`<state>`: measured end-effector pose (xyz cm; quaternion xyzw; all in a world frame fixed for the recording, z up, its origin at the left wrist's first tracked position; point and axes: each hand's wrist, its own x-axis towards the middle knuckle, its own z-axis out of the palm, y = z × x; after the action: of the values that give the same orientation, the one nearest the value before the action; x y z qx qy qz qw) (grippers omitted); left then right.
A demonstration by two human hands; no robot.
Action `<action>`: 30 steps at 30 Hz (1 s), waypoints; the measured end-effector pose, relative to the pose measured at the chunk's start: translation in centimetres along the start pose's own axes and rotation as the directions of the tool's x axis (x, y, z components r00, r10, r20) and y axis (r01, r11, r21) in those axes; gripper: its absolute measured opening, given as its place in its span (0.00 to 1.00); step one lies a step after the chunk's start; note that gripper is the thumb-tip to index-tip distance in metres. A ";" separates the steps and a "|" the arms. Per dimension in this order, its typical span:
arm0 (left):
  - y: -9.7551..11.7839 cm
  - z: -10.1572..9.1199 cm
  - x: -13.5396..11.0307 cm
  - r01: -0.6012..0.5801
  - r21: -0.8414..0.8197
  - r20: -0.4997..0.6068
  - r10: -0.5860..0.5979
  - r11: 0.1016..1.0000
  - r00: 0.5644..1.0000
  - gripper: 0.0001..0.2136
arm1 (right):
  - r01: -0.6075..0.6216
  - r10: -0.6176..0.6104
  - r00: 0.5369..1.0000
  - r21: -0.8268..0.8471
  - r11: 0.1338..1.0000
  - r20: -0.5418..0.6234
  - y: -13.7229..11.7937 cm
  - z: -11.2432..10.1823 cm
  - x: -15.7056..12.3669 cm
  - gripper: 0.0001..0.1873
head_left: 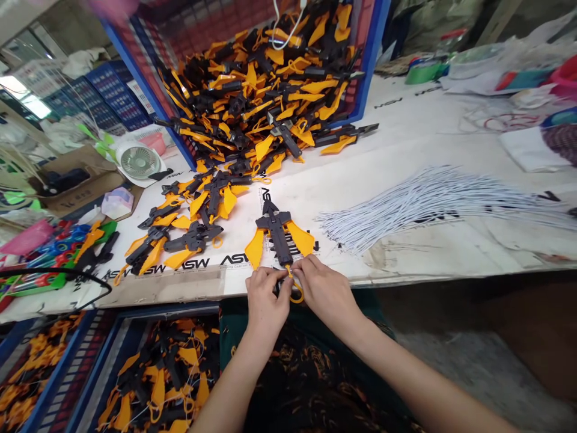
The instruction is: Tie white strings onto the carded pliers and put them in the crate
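A black plastic toy (280,239) with two orange wings lies at the table's front edge, its pointed nose facing away from me. An orange ring (297,293) hangs from its near end. My left hand (267,304) is closed in a pinch at that end, beside the ring. From the other side, my right hand (325,293) pinches the same spot, thumb and fingertips together. Any small part between the fingertips is hidden. To the right lies a sheaf of thin white wire-like strips (433,204).
Similar toys (211,192) lie loose at left. A tipped blue crate (368,60) behind spills many more. Below the table, another blue crate (97,379) holds toys with white strands. A small white fan (139,161) and a tray of coloured parts (58,258) stand left.
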<state>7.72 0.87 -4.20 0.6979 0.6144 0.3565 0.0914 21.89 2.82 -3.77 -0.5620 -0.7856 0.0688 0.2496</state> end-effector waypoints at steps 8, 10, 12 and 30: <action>-0.1 0.0 0.1 -0.003 -0.043 -0.002 0.003 0.999 1.000 0.04 | 0.012 -0.012 0.998 0.007 1.000 0.067 -0.2 -0.4 0.2 0.09; -0.1 0.0 0.0 -0.010 -0.046 -0.008 0.010 0.999 1.000 0.03 | -0.009 0.008 0.997 0.012 1.000 0.073 -0.3 -0.5 0.2 0.08; -0.1 0.0 0.0 -0.019 -0.048 -0.015 0.018 0.999 1.000 0.03 | -0.034 0.034 0.997 0.006 0.999 0.074 -0.4 -0.6 0.2 0.08; -0.6 -0.1 -0.3 -0.097 -0.067 -0.042 0.095 0.993 0.995 0.04 | -0.023 0.018 0.996 0.056 0.998 0.085 -0.5 -0.6 0.0 0.09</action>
<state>7.17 0.75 -4.61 0.7161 0.5691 0.3949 0.0862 21.77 2.60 -3.08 -0.5592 -0.7873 0.1176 0.2315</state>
